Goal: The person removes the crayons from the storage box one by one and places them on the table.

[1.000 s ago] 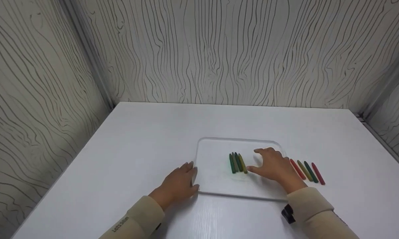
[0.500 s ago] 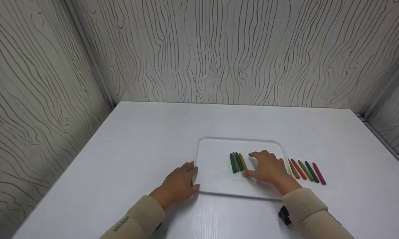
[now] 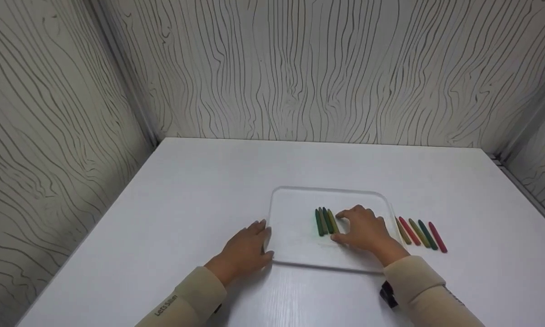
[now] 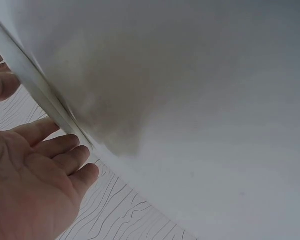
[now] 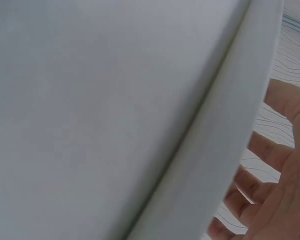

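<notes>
A shallow white tray (image 3: 295, 247) lies on the white table, with several green and yellow-green crayons (image 3: 325, 221) side by side near its middle. My left hand (image 3: 241, 251) rests at the tray's left edge, thumb by the near corner; the left wrist view shows the fingers loosely bent beside a pale rim. Over the tray's right half, my right hand (image 3: 365, 229) has thumb and index spread apart, near the two ends of the rightmost yellow-green crayon (image 3: 334, 222). Whether they touch it is unclear. A white edge mostly fills the right wrist view, beside the relaxed right fingers.
Right of the tray, several more crayons (image 3: 422, 235), red, dark green and yellow-green, lie slanted in a row on the table (image 3: 199, 181). Wood-grain patterned panels (image 3: 272, 68) stand behind the table and along its sides.
My right hand has shifted left, bringing thumb and index up to the rightmost crayon in the tray. One more crayon right of the tray has come into sight. The left hand stays put.
</notes>
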A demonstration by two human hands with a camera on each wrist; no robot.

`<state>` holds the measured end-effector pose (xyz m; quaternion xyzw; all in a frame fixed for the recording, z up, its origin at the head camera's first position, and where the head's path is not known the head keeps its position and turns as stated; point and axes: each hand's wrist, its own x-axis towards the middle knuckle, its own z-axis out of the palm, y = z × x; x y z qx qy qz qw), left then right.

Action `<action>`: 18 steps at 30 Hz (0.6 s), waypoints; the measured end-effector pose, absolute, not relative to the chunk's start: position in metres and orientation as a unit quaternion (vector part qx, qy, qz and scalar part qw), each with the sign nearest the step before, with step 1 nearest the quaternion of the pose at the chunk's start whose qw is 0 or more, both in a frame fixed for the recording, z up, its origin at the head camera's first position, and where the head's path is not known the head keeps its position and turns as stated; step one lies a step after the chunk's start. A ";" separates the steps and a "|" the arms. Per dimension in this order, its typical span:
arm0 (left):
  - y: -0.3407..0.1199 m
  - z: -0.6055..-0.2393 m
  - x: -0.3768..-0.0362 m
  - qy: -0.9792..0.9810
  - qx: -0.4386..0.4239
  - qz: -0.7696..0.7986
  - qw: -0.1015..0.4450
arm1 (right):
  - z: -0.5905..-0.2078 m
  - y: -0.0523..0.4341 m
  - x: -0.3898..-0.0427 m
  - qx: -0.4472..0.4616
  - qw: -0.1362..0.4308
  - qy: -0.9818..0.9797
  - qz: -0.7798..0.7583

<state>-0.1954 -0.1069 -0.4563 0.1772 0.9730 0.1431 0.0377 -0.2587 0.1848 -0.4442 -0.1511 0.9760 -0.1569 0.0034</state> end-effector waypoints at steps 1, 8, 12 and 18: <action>-0.107 -0.456 -0.195 0.973 0.177 0.143 0.038 | -0.445 0.185 -0.259 -0.152 0.005 0.976 -0.158; -0.106 -0.453 -0.195 0.973 0.172 0.144 0.050 | -0.446 0.187 -0.261 -0.157 0.009 0.972 -0.176; -0.106 -0.453 -0.195 0.973 0.170 0.145 0.057 | -0.446 0.187 -0.261 -0.157 0.014 0.967 -0.201; -0.106 -0.453 -0.195 0.972 0.174 0.147 0.051 | -0.446 0.187 -0.262 -0.165 0.022 0.953 -0.252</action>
